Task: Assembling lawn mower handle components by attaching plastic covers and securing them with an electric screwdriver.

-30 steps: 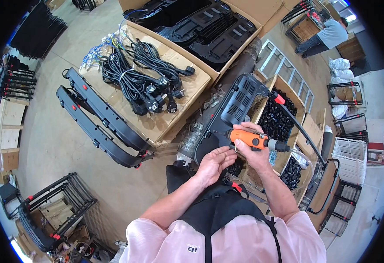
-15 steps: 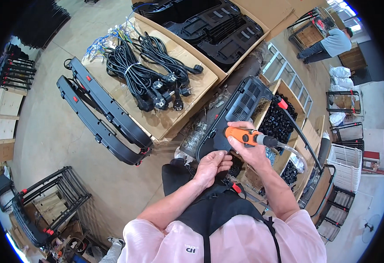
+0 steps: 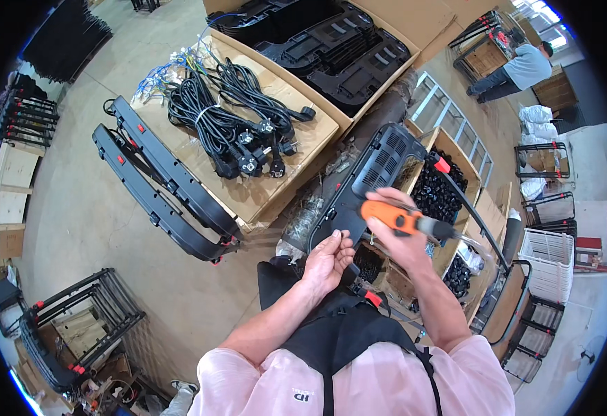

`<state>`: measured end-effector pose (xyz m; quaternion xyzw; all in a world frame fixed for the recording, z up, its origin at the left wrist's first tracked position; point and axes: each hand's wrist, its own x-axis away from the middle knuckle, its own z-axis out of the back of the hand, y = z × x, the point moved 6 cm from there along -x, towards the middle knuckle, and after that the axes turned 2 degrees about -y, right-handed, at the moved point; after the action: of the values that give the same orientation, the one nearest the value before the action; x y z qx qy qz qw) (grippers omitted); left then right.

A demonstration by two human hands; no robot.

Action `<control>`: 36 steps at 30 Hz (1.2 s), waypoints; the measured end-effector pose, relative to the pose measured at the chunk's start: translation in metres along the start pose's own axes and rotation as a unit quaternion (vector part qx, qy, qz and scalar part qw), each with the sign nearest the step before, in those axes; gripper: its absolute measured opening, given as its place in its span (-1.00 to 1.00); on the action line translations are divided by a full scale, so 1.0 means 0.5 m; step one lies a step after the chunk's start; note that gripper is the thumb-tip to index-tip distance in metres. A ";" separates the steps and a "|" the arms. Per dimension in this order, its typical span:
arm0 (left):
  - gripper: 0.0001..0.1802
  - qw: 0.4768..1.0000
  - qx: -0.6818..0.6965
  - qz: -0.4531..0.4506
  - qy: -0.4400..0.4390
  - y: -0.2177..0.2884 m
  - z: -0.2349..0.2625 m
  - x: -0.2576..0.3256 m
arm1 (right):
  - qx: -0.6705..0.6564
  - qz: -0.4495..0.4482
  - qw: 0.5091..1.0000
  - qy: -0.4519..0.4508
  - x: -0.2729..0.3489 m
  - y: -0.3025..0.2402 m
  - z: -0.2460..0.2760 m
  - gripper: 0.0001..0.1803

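My right hand (image 3: 402,244) grips an orange and black power screwdriver (image 3: 389,216), blurred by motion, with a clear hose trailing off its rear. Below the tool lies a long black plastic housing (image 3: 380,163) with a vented end, slanting away from me. Close to the housing's near end, my left hand (image 3: 327,262) is palm-up with curled fingers and thumb against the forefinger. Anything pinched there is too small to make out. A black bar with a red clip (image 3: 441,163) runs along the housing's right side.
A cardboard box (image 3: 262,201) at the left bears bundled black power cords (image 3: 203,118). Two black curved housings (image 3: 158,187) lean against it. Behind, an open carton holds black plastic shells (image 3: 331,55). Right of me, wooden bins hold small black parts (image 3: 438,187). A person (image 3: 525,68) stands far right.
My right hand has moved the screwdriver slightly right and down, off the housing. My left hand has drawn back from the housing's edge and turned palm-up.
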<state>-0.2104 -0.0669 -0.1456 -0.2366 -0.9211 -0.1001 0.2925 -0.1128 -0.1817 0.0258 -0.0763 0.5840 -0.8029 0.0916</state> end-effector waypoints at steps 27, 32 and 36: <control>-0.67 0.992 0.102 0.000 -0.074 0.016 -0.031 -0.007 | -0.064 -0.032 0.997 -0.017 0.082 0.040 -0.011 -0.41; -0.68 0.992 0.100 -0.014 -0.072 0.032 -0.027 -0.010 | -0.011 -0.018 0.998 -0.056 0.066 0.025 -0.041 -0.42; -0.72 0.993 0.103 -0.019 -0.055 0.036 -0.024 -0.015 | 0.014 -0.009 0.997 -0.069 0.049 0.014 -0.058 -0.40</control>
<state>-0.1905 -0.0581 -0.1395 -0.1927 -0.9456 0.0030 0.2623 -0.1430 -0.1630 0.0108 -0.1355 0.5641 -0.8048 0.1257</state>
